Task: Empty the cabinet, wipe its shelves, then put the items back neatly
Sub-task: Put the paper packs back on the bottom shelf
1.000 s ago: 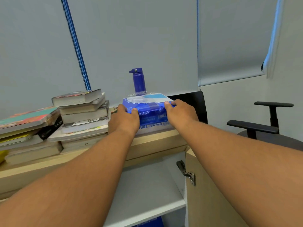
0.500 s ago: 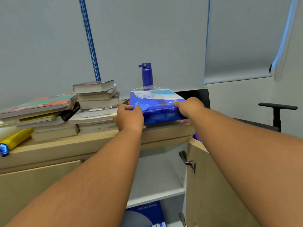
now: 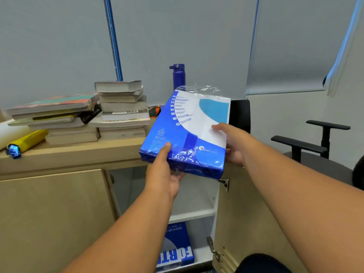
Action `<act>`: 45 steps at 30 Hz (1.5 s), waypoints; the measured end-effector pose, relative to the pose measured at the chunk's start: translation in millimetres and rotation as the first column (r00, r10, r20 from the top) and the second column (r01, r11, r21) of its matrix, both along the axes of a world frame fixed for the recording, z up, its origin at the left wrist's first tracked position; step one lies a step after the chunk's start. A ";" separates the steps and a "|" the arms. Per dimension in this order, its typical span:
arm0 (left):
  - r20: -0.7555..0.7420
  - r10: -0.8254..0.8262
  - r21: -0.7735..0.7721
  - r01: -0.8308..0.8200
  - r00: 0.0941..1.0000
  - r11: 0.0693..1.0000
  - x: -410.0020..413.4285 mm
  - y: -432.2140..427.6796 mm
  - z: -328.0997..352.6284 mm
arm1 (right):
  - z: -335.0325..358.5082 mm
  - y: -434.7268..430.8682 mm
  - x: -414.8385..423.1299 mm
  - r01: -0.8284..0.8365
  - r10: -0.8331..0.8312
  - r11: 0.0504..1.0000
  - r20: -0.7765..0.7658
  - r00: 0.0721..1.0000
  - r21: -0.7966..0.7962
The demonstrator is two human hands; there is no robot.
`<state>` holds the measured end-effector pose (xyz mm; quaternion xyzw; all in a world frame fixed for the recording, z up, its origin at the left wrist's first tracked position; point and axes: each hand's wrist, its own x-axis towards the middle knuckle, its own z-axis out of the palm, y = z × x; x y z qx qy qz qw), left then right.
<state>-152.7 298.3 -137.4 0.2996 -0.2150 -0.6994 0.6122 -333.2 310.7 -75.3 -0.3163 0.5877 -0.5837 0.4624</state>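
The left hand (image 3: 163, 174) is gripping the near left corner of the blue paper ream (image 3: 187, 134), thumb pressing on top and fingers curling underneath. The right hand (image 3: 228, 142) is clasping the right edge the same way, thumb lying on the white part of the wrapper. Both forearms are reaching forward. Together they are holding the ream in the air, tilted with its far end raised, just in front of the desk's (image 3: 78, 152) front edge and above the open cabinet bay.

As for progress, the emptying looks done and the putting back looks to be under way. The upper shelf (image 3: 193, 203) is showing bare white, and a second ream (image 3: 177, 251) is lying on the level below it, beside the open door (image 3: 246, 223). Whether the shelves have been wiped cannot be told from here, and no cloth is showing.

Plenty is waiting on the desk. Two book stacks (image 3: 122, 109) are sitting toward its back edge, a blue bottle (image 3: 178, 76) is standing upright behind the ream, and a yellow packet (image 3: 27, 140) is lying near the left end. The ream in hand looks bound for a shelf, with the books and the bottle to follow.
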 end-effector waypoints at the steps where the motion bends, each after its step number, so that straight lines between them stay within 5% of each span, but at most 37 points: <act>1: 0.008 -0.019 -0.002 0.019 1.000 1.000 5.2 3.4 -6.9 | -2.4 -0.8 -0.4 0.003 -0.003 1.000 0.044 0.999 -0.004; 8: -0.052 -0.115 0.070 0.118 0.992 0.991 34.7 42.0 -62.2 | -38.8 5.9 8.7 0.092 -0.083 0.995 0.168 0.982 -0.047; 13: 0.014 -0.095 0.131 0.092 0.995 0.987 72.5 49.2 -100.2 | -47.7 15.3 -2.3 0.172 -0.167 0.977 0.055 0.984 -0.125; 16: 0.074 -0.042 0.147 0.031 0.996 0.989 95.8 54.0 -125.5 | -53.1 29.6 -8.2 -0.043 0.033 0.999 -0.267 0.963 -0.032; 20: 0.206 -0.033 0.185 -0.006 0.978 0.983 133.0 63.9 -162.3 | -82.2 47.6 8.9 -0.352 0.513 0.849 -0.457 0.726 0.394; 22: 0.276 -0.087 0.262 0.012 0.957 0.965 148.4 72.2 -180.7 | -114.5 52.0 23.1 -0.337 0.568 0.797 -0.434 0.699 0.501; 27: 0.391 -0.247 0.405 0.075 0.887 0.911 167.8 78.3 -229.0 | -213.0 75.6 44.4 -0.308 0.541 0.748 -0.271 0.796 0.587; 34: 0.396 -0.454 0.546 0.193 0.798 0.815 175.6 61.5 -299.0 | -339.7 72.9 38.3 -0.229 0.459 0.774 -0.275 0.845 0.590; 40: 0.425 -0.483 0.641 0.122 0.765 0.758 183.0 58.2 -388.6 | -411.4 56.4 37.0 -0.190 0.131 0.733 0.138 0.982 0.654; 45: 0.474 -0.441 0.659 0.026 0.762 0.752 185.2 18.7 -422.6 | -448.0 34.7 40.0 -0.328 0.234 0.648 0.230 0.944 0.687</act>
